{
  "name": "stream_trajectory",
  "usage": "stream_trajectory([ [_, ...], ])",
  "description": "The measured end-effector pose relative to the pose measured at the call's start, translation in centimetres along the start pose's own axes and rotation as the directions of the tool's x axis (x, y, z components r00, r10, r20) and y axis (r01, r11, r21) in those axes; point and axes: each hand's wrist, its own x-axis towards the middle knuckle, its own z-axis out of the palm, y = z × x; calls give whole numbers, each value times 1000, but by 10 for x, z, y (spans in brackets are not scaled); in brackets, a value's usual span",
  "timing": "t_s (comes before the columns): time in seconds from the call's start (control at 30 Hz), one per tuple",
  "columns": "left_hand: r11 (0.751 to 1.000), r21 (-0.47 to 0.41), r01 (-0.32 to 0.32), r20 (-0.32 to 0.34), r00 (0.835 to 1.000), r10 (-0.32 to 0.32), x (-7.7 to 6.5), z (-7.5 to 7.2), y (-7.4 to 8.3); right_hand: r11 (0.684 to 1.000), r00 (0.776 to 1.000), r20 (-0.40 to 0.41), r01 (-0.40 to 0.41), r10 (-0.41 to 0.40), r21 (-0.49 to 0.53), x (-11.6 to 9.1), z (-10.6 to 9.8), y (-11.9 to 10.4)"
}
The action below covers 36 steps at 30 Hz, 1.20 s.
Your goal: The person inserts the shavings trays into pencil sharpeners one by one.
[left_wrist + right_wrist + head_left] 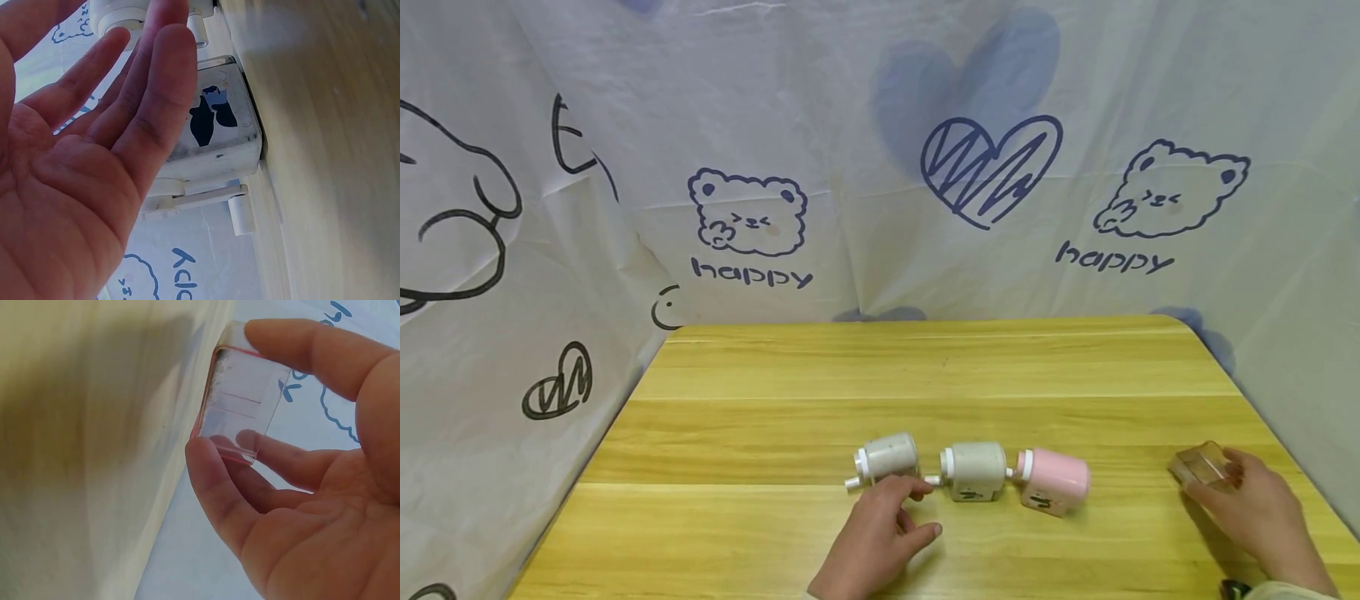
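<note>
Three small hand-crank pencil sharpeners lie in a row on the wooden table: a grey one (891, 455) at left, a second grey one (973, 467) in the middle, a pink one (1058, 482) at right. White cranks point left. My left hand (880, 533) hovers by the left sharpener, fingers loosely bent and holding nothing; it hides part of that sharpener. In the left wrist view, a sharpener (219, 147) with dark stickers shows behind the fingers. At the table's right side, my right hand (1255, 504) pinches a small clear plastic box (244, 394) between thumb and fingers.
The wooden table (925, 375) has rounded far corners. White cloth (865, 167) with drawn bears and hearts hangs behind it and on both sides. A dark object (1234, 589) shows by the right wrist.
</note>
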Motion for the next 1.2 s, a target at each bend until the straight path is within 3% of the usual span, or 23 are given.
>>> stream_trajectory([
  [0.3,1000,-13,20,15,1000,-20,0,0,1,981,980,45,191,-192,22,1,2,-10],
  [0.5,1000,-14,27,21,999,-26,0,0,1,955,957,-37,289,-287,66,-3,9,-18],
  [0.7,1000,-11,26,25,999,-26,0,-1,0,936,942,-176,315,-287,160,-8,16,-37],
  [0.93,1000,-12,16,29,999,-15,1,0,-1,904,941,-214,318,-263,287,-17,21,-64],
  [1.2,1000,-3,6,38,999,-6,2,0,-1,832,905,-275,411,-323,373,-30,30,-86],
])
